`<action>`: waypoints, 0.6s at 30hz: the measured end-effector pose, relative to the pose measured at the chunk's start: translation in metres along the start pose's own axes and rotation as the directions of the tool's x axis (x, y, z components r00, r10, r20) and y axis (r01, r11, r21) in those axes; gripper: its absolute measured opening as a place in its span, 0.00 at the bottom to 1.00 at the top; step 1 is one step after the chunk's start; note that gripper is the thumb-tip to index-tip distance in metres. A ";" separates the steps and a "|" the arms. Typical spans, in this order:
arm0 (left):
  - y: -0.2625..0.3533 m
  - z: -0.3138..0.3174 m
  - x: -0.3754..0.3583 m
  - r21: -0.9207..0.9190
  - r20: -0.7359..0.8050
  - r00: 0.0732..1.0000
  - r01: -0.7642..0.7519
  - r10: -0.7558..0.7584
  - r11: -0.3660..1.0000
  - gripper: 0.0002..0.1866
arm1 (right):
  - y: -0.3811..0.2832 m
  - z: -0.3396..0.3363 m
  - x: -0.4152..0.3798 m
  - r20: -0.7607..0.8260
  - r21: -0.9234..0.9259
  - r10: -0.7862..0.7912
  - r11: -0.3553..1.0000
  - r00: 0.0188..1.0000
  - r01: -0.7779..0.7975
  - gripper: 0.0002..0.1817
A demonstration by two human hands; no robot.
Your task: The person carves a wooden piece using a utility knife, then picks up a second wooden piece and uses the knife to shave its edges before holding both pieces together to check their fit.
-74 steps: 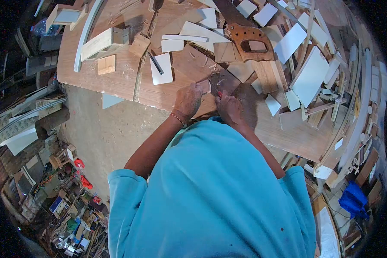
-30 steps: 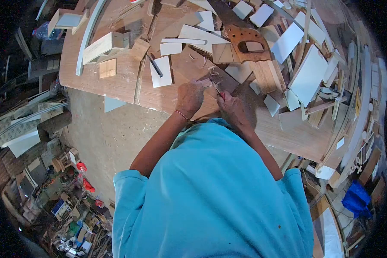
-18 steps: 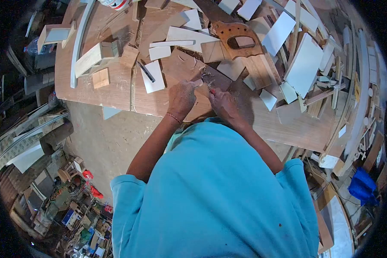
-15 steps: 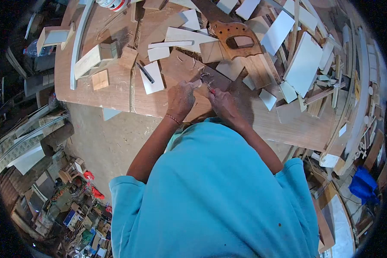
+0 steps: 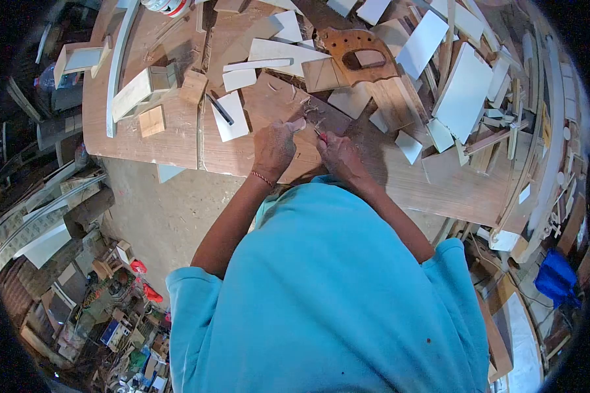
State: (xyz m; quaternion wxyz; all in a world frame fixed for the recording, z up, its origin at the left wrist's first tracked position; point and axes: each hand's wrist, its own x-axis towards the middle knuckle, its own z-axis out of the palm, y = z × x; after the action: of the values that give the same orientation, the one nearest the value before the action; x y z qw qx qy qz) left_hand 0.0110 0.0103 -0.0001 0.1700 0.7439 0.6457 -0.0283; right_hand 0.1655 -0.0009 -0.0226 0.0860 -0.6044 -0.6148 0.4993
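Observation:
My left hand [image 5: 275,150] is closed round a small pale wooden piece [image 5: 297,124] whose end sticks out past the fingers. Close by on the right, my right hand [image 5: 339,156] is wrapped round a small tool with a red part [image 5: 320,135]; its tip is too small to make out. The two hands are apart, over the near edge of the wooden table. Curled shavings [image 5: 313,108] lie just beyond them on a brown board [image 5: 269,95]. A dark pen-like stick [image 5: 220,109] rests on a white rectangular piece [image 5: 232,124] left of the hands.
A saw with a wooden handle [image 5: 360,56] lies beyond the hands. White and brown offcuts [image 5: 463,92] are heaped at the right. An open wooden box [image 5: 144,88] and a small block [image 5: 152,121] stand at the left, near a long pale strip [image 5: 120,65].
My right hand and the red tool have shifted slightly away from the wooden piece, widening the gap. The view has moved a little.

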 end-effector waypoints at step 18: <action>-0.003 0.004 0.000 -0.036 -0.069 0.997 -0.025 0.022 0.999 0.07 | 0.009 0.010 0.003 -0.076 0.001 -0.084 0.996 0.994 0.084 0.14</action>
State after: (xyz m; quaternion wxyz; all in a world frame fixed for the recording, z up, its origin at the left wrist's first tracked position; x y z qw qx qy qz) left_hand 0.0084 0.0094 -0.0050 0.1615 0.7487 0.6428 0.0112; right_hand 0.1643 -0.0058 -0.0353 0.1316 -0.5965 -0.6347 0.4733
